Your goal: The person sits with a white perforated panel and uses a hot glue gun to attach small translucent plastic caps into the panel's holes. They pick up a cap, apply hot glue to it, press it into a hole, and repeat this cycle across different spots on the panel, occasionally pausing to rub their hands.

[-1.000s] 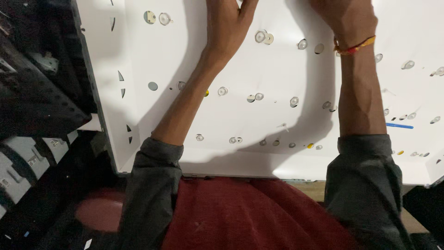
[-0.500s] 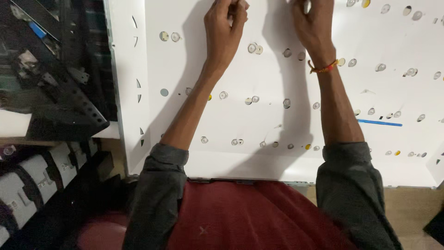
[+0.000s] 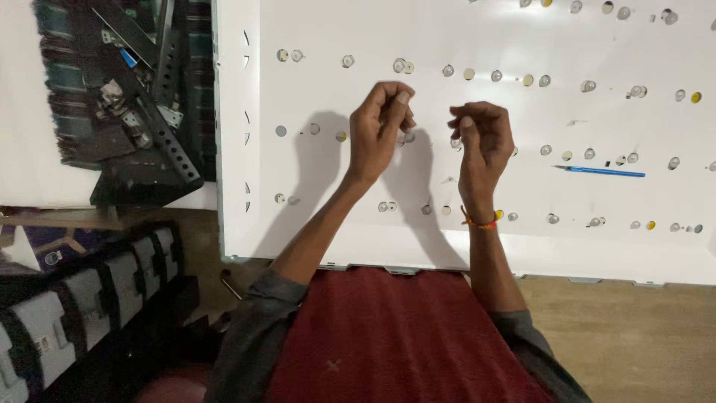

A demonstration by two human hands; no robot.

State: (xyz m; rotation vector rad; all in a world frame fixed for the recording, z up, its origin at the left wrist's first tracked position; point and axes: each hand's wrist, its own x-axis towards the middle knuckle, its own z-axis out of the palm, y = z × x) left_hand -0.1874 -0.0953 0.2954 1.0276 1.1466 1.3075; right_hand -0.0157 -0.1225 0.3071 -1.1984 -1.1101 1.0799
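Observation:
A large white panel (image 3: 328,224) lies flat in front of me, dotted with rows of small round clear lenses (image 3: 447,70). Both my hands hover over its middle, lifted off the surface. My left hand (image 3: 380,127) has its fingers curled, thumb and forefinger pinched together near a lens. My right hand (image 3: 485,138), with an orange thread band at the wrist, is loosely closed beside it. I can make out nothing in either hand. A blue pen-like tool (image 3: 599,172) lies on the panel to the right of my right hand.
Black perforated metal brackets (image 3: 142,142) are heaped at the panel's upper left. Black and white ribbed parts (image 3: 82,313) sit at the lower left, and a small bent metal key (image 3: 231,283) lies by the panel's near corner. Red cloth (image 3: 388,336) covers my lap. Wooden floor (image 3: 634,336) shows at right.
Both hands have drawn back from the far part of the panel toward me and lifted, their fingers curling closed. The view has also shifted to show more of the panel.

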